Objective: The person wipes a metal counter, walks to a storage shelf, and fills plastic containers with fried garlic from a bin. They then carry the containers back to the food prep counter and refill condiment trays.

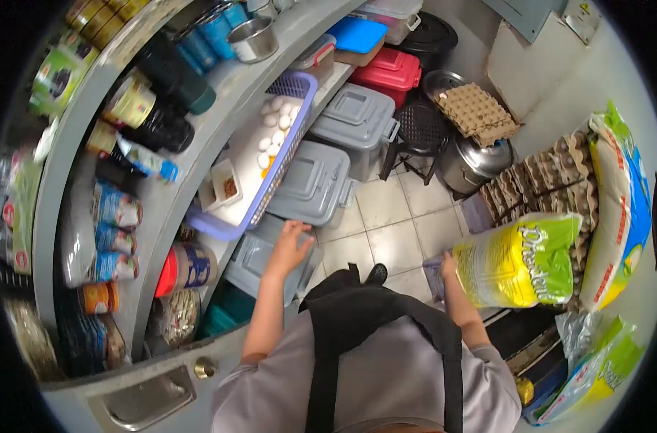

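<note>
My left hand [289, 247] is held out over the grey lidded bins, its fingers loosely apart and nothing in it. Nearest to it is a grey bin [307, 180] with a moulded lid. My right hand [448, 267] is at the left end of a plump yellow and green plastic bag [516, 261]. Its fingers are partly hidden there, so I cannot tell whether they grip the bag or only lie beside it. Stacked egg trays [541, 177] show behind the bag. A purple basket [310, 101] on the left shelf holds several white eggs and a small white container [220, 185].
Shelves on the left carry jars, cans and a steel pot [253, 40]. Ahead stand a red bin [386, 72], a black stool [420, 126] and a large lidded pot [476, 162] with egg trays above it. A tall white sack [617, 216] leans at right. Tiled floor [393, 242] lies between.
</note>
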`<state>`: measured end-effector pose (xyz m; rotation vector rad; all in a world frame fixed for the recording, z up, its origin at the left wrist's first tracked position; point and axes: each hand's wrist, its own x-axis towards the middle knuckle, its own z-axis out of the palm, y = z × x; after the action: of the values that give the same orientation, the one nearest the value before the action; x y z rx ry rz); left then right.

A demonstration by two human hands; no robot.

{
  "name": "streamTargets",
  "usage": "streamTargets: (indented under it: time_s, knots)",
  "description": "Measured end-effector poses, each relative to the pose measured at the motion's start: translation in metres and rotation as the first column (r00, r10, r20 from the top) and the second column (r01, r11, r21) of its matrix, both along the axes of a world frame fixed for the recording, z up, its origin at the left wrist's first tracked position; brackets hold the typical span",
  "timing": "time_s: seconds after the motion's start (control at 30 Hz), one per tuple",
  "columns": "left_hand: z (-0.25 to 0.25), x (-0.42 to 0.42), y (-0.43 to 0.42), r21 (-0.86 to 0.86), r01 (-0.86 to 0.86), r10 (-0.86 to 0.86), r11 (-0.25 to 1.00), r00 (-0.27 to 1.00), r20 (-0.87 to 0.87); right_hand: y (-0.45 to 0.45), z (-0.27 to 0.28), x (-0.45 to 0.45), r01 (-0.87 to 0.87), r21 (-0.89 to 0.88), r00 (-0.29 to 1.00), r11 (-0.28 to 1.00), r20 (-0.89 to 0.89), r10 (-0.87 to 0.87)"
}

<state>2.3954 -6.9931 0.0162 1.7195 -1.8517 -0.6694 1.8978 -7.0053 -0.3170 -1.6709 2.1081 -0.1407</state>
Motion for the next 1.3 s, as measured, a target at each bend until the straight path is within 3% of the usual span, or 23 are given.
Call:
streamTargets:
  time_s: [0.03,0.07,0.1,0.13,0.17,0.2,0.27,0.3,0.37,0.43,0.5,0.57,0.67,0.77,0.83,0.9,0.93,0.97,1.1,1.17,1.2,1.3]
  knots:
    - [0.002,-0.005,-0.011,-0.001,0.001,-0.001,1.0,1.0,0.0,-0.052,0.072,0.027,-0.084,0.051,0.971,0.995,0.229,0.07]
    - [0.007,-0.011,-0.021,0.045,-0.021,0.021,0.999,1.0,0.005,-0.103,0.061,0.033,-0.284,-0.158,0.927,0.946,0.205,0.313]
    - [0.008,-0.018,-0.032,0.091,-0.042,0.042,0.995,0.999,0.008,-0.163,0.032,0.04,-0.22,-0.071,0.878,0.973,0.42,0.229]
    - [-0.001,-0.016,-0.045,0.065,-0.027,0.026,0.998,1.0,0.008,-0.203,0.105,0.073,-0.188,0.03,0.839,0.982,0.525,0.145]
    - [-0.001,-0.02,-0.06,0.057,-0.023,0.023,0.998,1.0,0.0,-0.242,0.133,0.096,-0.129,0.053,0.759,0.99,0.648,0.064]
    - [0.001,-0.022,-0.076,0.049,-0.038,0.037,0.998,0.999,0.011,-0.275,0.168,0.115,-0.119,0.084,0.774,0.989,0.632,0.04]
    - [0.002,-0.025,-0.113,0.061,-0.073,0.072,0.996,0.997,0.017,-0.331,0.22,0.141,-0.292,-0.068,0.893,0.954,0.338,0.297]
    - [-0.001,-0.026,-0.135,0.049,-0.061,0.06,0.997,0.998,0.022,-0.366,0.226,0.149,-0.285,0.021,0.928,0.958,0.258,0.271]
    - [-0.005,-0.029,-0.183,-0.026,-0.067,0.066,0.997,0.997,-0.032,-0.411,0.24,0.159,-0.372,-0.119,0.916,0.92,0.112,0.385]
    - [-0.007,-0.038,-0.231,-0.069,-0.069,0.067,0.995,0.997,-0.029,-0.449,0.231,0.153,-0.305,-0.175,0.935,0.936,0.131,0.33]
    - [-0.001,-0.049,-0.287,-0.101,0.002,-0.012,0.995,0.995,-0.097,-0.501,0.238,0.142,-0.254,-0.081,0.926,0.964,0.268,0.267]
    - [0.006,-0.066,-0.328,-0.149,0.035,-0.051,0.988,0.993,-0.109,-0.542,0.252,0.129,-0.103,-0.147,0.871,0.984,0.464,0.16]
    - [0.026,-0.09,-0.39,-0.042,0.177,-0.179,0.983,0.981,-0.069,-0.623,0.243,0.115,0.019,-0.312,0.76,0.95,0.622,0.189]
    - [0.034,-0.107,-0.438,-0.043,0.224,-0.224,0.974,0.975,0.0,-0.699,0.282,0.124,0.116,-0.466,0.785,0.877,0.584,0.207]
    - [0.045,-0.115,-0.463,-0.058,0.189,-0.189,0.98,0.982,-0.001,-0.762,0.291,0.132,0.201,-0.548,0.701,0.812,0.659,0.271]
    - [0.048,-0.117,-0.48,-0.131,0.096,-0.095,0.987,0.995,0.017,-0.817,0.3,0.148,0.401,-0.549,0.682,0.733,0.713,0.161]
    - [0.048,-0.118,-0.491,-0.147,0.079,-0.076,0.986,0.997,0.026,-0.832,0.314,0.157,0.415,-0.508,0.8,0.755,0.598,-0.037]
    - [0.046,-0.118,-0.494,-0.116,-0.03,0.032,0.993,0.999,0.019,-0.834,0.335,0.166,0.486,-0.412,0.743,0.771,0.659,-0.116]
    - [0.025,-0.118,-0.514,0.041,-0.289,0.287,0.956,0.957,0.053,-0.895,0.317,0.199,0.556,-0.454,0.69,0.696,0.719,-0.081]
    - [0.003,-0.112,-0.535,0.1,-0.337,0.331,0.936,0.941,0.07,-0.905,0.304,0.206,0.605,-0.555,0.652,0.571,0.757,0.045]
    - [-0.019,-0.103,-0.543,0.122,-0.384,0.381,0.915,0.923,0.048,-0.903,0.304,0.207,0.609,-0.552,0.62,0.569,0.779,0.092]
    - [-0.017,-0.118,-0.585,0.071,-0.435,0.426,0.898,0.898,0.114,-0.902,0.304,0.204,0.574,-0.597,0.617,0.561,0.766,0.184]
